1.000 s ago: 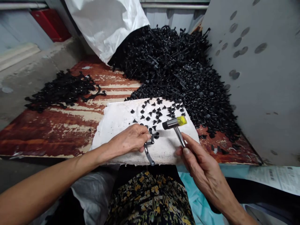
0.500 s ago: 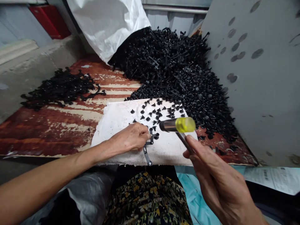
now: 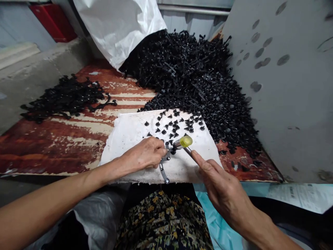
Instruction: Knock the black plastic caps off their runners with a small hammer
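My left hand [image 3: 144, 153] is closed, pinching a black plastic sprue strip [image 3: 163, 166] flat against a white pad [image 3: 130, 133]. My right hand [image 3: 220, 184] grips the handle of a small hammer [image 3: 183, 142] with a yellow and a metal face. The hammer head is down on the strip's far end, just right of my left fingertips. Several loose black studs [image 3: 174, 125] lie scattered on the pad beyond the hammer.
A big heap of black plastic parts [image 3: 192, 76] spills from a white sack [image 3: 117, 24] at the back. A smaller pile of black strips [image 3: 65, 99] lies left on the worn red board [image 3: 52, 142]. A grey panel [image 3: 286, 86] stands on the right.
The hammer rose half a second ago and has now come down onto the strip. My left hand has stayed put, holding the strip.
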Demonstrator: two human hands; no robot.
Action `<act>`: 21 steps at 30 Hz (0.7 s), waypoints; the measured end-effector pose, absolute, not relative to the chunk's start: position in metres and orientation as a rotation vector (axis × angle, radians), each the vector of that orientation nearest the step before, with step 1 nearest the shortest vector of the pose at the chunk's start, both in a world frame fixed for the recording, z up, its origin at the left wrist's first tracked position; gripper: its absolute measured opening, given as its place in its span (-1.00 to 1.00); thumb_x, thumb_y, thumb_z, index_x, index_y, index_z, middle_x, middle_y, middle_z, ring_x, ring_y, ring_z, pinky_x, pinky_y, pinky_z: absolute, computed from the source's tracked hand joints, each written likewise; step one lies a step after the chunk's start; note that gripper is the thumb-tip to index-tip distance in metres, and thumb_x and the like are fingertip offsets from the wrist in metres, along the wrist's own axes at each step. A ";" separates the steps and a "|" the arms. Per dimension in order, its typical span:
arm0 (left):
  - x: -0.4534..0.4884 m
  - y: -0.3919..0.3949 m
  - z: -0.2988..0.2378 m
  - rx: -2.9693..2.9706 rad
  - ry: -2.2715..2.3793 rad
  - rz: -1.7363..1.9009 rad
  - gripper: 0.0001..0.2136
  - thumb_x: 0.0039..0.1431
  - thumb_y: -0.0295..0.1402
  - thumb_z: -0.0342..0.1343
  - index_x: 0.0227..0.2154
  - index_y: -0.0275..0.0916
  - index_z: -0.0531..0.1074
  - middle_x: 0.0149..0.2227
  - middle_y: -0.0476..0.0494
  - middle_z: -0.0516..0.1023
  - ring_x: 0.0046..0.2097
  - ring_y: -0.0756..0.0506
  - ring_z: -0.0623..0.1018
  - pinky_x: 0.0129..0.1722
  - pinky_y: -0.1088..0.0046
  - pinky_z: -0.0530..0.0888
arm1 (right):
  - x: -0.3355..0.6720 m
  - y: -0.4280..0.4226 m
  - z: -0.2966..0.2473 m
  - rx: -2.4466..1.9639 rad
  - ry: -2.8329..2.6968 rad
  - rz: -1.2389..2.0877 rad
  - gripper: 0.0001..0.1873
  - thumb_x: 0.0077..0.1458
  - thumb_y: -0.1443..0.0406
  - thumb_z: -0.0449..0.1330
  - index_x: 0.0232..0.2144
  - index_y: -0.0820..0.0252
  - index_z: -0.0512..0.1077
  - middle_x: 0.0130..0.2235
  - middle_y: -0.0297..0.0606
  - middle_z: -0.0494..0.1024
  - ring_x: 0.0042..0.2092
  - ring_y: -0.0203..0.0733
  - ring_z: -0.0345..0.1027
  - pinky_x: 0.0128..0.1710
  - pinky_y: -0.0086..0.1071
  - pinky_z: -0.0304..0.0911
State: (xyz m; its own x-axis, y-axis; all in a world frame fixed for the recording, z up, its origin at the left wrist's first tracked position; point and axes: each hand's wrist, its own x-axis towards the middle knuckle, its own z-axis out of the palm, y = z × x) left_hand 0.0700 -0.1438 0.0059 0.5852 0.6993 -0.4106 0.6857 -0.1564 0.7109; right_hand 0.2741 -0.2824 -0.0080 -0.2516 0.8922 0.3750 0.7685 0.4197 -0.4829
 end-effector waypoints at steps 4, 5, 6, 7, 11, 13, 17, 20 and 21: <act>0.070 -0.141 0.007 1.863 1.087 0.016 -0.80 0.03 -0.32 -0.04 -0.65 -0.21 0.21 -0.72 0.05 0.28 -0.65 0.06 0.20 -0.64 0.51 0.06 | 0.273 -0.284 -0.009 -1.380 -1.885 0.160 -0.26 0.19 0.55 0.02 0.35 0.02 0.02 -0.19 -0.17 0.51 -0.26 -0.21 0.45 -0.31 -0.42 0.44; 0.070 -0.139 0.007 1.869 1.075 0.013 -0.81 0.02 -0.33 -0.03 -0.65 -0.21 0.22 -0.73 0.05 0.27 -0.65 0.06 0.19 -0.65 0.51 0.05 | 0.273 -0.284 -0.009 -1.377 -1.884 0.134 -0.25 0.19 0.55 0.01 0.35 0.02 0.02 -0.21 -0.18 0.50 -0.31 -0.22 0.44 -0.33 -0.43 0.44; 0.071 -0.137 0.007 1.877 1.067 0.005 -0.82 0.00 -0.35 -0.02 -0.66 -0.21 0.22 -0.73 0.06 0.26 -0.65 0.06 0.18 -0.65 0.51 0.03 | 0.273 -0.284 -0.009 -1.382 -1.925 0.141 -0.26 0.19 0.55 0.00 0.35 0.02 0.02 -0.26 -0.20 0.50 -0.37 -0.24 0.42 -0.37 -0.43 0.43; 0.071 -0.135 0.008 1.885 1.060 -0.005 -0.83 -0.01 -0.36 -0.01 -0.66 -0.21 0.22 -0.73 0.06 0.26 -0.66 0.06 0.18 -0.66 0.51 0.01 | 0.273 -0.283 -0.010 -1.390 -1.992 0.180 -0.27 0.20 0.55 -0.02 0.35 0.03 0.03 -0.29 -0.22 0.49 -0.43 -0.26 0.40 -0.42 -0.44 0.42; 0.072 -0.123 0.012 1.917 0.976 -0.078 -0.83 -0.03 -0.38 -0.02 -0.67 -0.22 0.23 -0.73 0.05 0.31 -0.65 0.06 0.22 -0.64 0.52 0.05 | 0.275 -0.279 -0.006 -1.390 -1.993 0.246 -0.30 0.22 0.53 -0.03 0.34 0.03 0.04 -0.24 -0.19 0.53 -0.35 -0.23 0.46 -0.38 -0.44 0.42; 0.072 -0.117 0.015 1.949 0.923 -0.124 -0.81 -0.02 -0.38 -0.02 -0.69 -0.22 0.22 -0.72 0.03 0.33 -0.65 0.05 0.24 -0.64 0.53 0.08 | 0.275 -0.278 -0.002 -1.380 -1.900 0.202 -0.29 0.22 0.53 0.00 0.34 -0.03 0.06 -0.20 -0.21 0.54 -0.29 -0.23 0.46 -0.31 -0.44 0.42; 0.075 -0.106 0.017 1.994 0.871 -0.201 -0.80 -0.02 -0.40 -0.02 -0.70 -0.21 0.22 -0.74 0.04 0.31 -0.65 0.05 0.23 -0.65 0.53 0.09 | 0.272 -0.278 -0.002 -1.352 -1.893 0.234 -0.25 0.20 0.56 0.01 0.33 -0.08 0.06 -0.19 -0.23 0.55 -0.28 -0.25 0.46 -0.28 -0.44 0.43; 0.078 -0.098 0.019 2.002 0.822 -0.240 -0.82 -0.03 -0.43 -0.02 -0.70 -0.21 0.23 -0.74 0.07 0.26 -0.66 0.06 0.22 -0.65 0.54 0.09 | 0.271 -0.279 -0.005 -1.348 -1.905 0.264 -0.26 0.20 0.57 0.01 0.34 -0.06 0.05 -0.18 -0.21 0.55 -0.26 -0.23 0.47 -0.29 -0.41 0.44; 0.079 -0.096 0.020 1.997 0.801 -0.254 -0.82 -0.04 -0.44 -0.01 -0.69 -0.21 0.25 -0.73 0.07 0.24 -0.66 0.06 0.21 -0.65 0.54 0.09 | 0.270 -0.280 -0.005 -1.351 -1.904 0.262 -0.26 0.20 0.57 0.01 0.34 -0.05 0.05 -0.18 -0.20 0.56 -0.26 -0.22 0.48 -0.30 -0.40 0.45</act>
State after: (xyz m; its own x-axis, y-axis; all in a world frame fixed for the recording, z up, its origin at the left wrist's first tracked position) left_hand 0.0788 -0.0958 0.0201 0.7653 0.4344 -0.4749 0.6289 -0.3479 0.6953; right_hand 0.2701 -0.2795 -0.0049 -0.1395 0.8728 0.4678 0.7138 0.4160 -0.5634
